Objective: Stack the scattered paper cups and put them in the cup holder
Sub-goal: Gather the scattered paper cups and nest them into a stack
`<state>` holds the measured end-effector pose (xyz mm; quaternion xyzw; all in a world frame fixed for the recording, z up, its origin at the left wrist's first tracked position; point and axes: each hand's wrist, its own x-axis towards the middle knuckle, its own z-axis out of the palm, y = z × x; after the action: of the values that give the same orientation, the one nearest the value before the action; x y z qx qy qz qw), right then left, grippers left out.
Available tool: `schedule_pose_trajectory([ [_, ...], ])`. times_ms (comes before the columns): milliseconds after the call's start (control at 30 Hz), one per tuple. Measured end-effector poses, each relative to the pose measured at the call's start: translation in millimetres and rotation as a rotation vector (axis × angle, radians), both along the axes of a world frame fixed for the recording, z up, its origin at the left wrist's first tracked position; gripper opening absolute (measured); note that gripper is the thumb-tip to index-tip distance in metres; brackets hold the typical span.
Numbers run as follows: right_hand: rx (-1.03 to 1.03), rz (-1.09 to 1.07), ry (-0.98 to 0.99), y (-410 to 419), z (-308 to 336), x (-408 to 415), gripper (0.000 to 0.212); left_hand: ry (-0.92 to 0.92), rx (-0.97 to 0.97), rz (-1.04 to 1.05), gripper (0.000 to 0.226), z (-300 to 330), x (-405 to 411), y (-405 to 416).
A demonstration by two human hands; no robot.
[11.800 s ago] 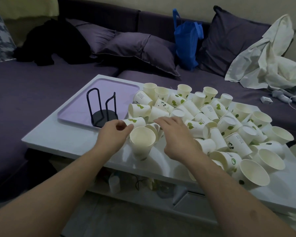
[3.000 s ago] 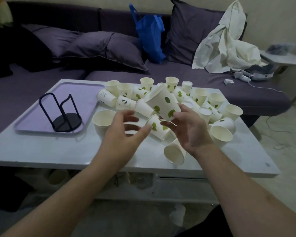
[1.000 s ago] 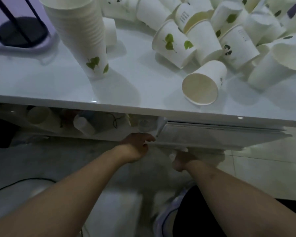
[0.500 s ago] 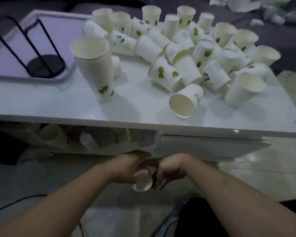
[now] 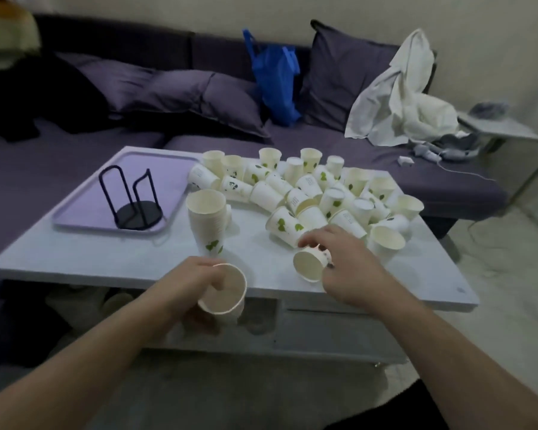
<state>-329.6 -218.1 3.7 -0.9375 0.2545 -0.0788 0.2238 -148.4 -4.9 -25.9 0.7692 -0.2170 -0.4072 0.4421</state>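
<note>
A white table (image 5: 112, 259) holds a heap of loose cups (image 5: 317, 190) on its far right, a tall stack (image 5: 207, 223) near the middle, and a black holder (image 5: 131, 197) on a purple tray (image 5: 84, 209) at the far left. At the near edge, my left hand (image 5: 190, 283) grips one cup (image 5: 222, 290), mouth towards me. My right hand (image 5: 339, 262) grasps a tipped cup (image 5: 308, 265) lying on the table.
</note>
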Motion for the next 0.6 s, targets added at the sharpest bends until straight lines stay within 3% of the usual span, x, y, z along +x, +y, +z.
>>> schedule_pose_trajectory([
  [67,-0.265,-0.005,0.163,-16,-4,4,0.074,0.229,-0.052,0.086,0.053,3,4,5],
  [167,-0.322,0.073,0.313,-29,-19,12,0.075,0.434,-0.114,0.159,0.076,8,6,4],
  [300,-0.325,0.078,0.29,-37,-43,16,0.07,0.682,-0.275,0.221,0.068,9,3,0],
  [400,-0.175,0.019,0.204,-36,-43,19,0.06,0.797,-0.405,0.203,0.065,13,7,4],
  [500,0.136,-0.055,-0.032,-25,-26,28,0.057,0.768,-0.493,0.097,0.094,19,13,5],
  [600,0.413,-0.011,-0.269,-10,0,43,0.058,0.448,-0.427,-0.014,0.084,36,20,-3],
])
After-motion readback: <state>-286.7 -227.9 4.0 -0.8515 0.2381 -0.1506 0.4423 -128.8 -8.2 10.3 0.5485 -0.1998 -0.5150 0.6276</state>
